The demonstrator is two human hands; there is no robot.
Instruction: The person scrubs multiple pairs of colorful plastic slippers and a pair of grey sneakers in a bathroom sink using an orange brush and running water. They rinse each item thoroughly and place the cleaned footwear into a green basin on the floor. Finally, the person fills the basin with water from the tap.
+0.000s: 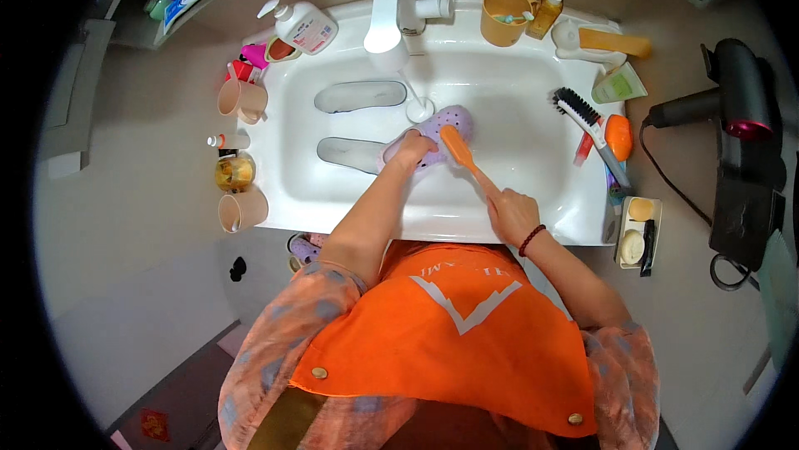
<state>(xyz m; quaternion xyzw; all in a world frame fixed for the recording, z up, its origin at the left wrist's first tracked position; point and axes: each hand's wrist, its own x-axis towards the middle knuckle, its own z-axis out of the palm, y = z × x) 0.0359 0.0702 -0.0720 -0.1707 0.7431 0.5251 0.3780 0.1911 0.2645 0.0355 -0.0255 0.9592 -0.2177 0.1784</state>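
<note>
In the middle of the white sink (516, 192) is a lavender clog (454, 123) dotted with holes. My left hand (414, 150) grips it by its near side. An orange long-handled brush (458, 147) has its head against or just beside the clog, and my right hand (513, 215) is closed round its handle. Two grey insoles lie on the sink floor: the far insole (360, 96) is fully visible, while the near insole (348, 153) is partly covered by the clog and my left hand.
A white faucet (385, 17) rises at the back, near a pump bottle (306, 28) and a yellow-brown mug (503, 19). On the right rim rests a black-bristled brush (593, 129); beyond it are a soap tray (639, 235) and a hair dryer (732, 92). Pink cups (242, 100) line the left.
</note>
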